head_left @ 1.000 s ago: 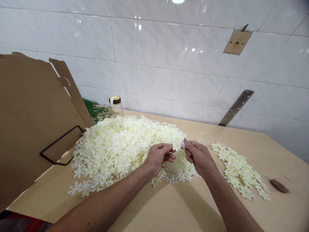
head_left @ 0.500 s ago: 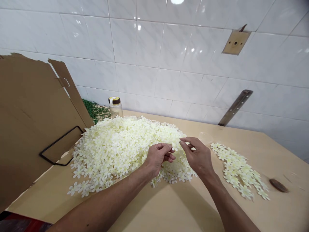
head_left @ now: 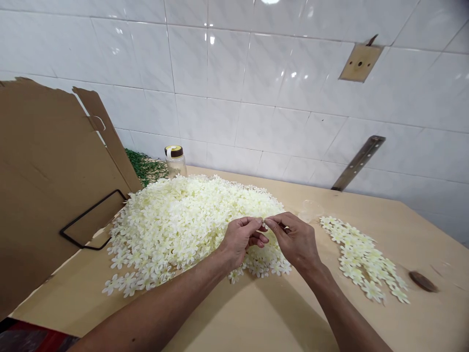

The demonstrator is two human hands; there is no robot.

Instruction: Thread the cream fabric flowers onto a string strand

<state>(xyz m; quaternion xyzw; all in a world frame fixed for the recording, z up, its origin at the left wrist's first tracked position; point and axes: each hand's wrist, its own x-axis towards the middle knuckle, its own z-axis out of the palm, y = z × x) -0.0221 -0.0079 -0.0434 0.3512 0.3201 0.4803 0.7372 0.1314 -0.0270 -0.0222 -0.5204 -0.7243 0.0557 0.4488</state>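
Both hands meet near the ctr of the head view, over the near right edge of a big heaped mound of pale yellow-and-white artificial flowers (head_left: 190, 215). L hand (head_left: 241, 240) has thumb + forefinger pinched on a small white flower (head_left: 264, 224), mostly hidden by fingertips; its other fingers curl loosely. R hand (head_left: 297, 239) is narrow, thumb + forefinger tips touching at the same spot; can't tell if they grip the flower too.

Mound sits ctr-left on a pale wood-look table (head_left: 234, 318), w/ a few flowers straying off its near left edge. Smaller flat spread of matching flowers (head_left: 362, 256) lies right of R hand, well apart from mound. Dark brown oval patch (head_left: 423, 281) just beyond its near right end; can't tell what it is.

Far left, behind mound: clear jar w/ brown-and-yellow lid (head_left: 176, 165), upright, beside green netting (head_left: 147, 168). Left: tall brown cardboard sheet (head_left: 54, 186) w/ black rectangular wire frame (head_left: 90, 210) against it. Far side: glossy white tiled wall (head_left: 264, 73), w/ yellowed square plate (head_left: 361, 62) & tilted perforated metal strip (head_left: 358, 164) at right.
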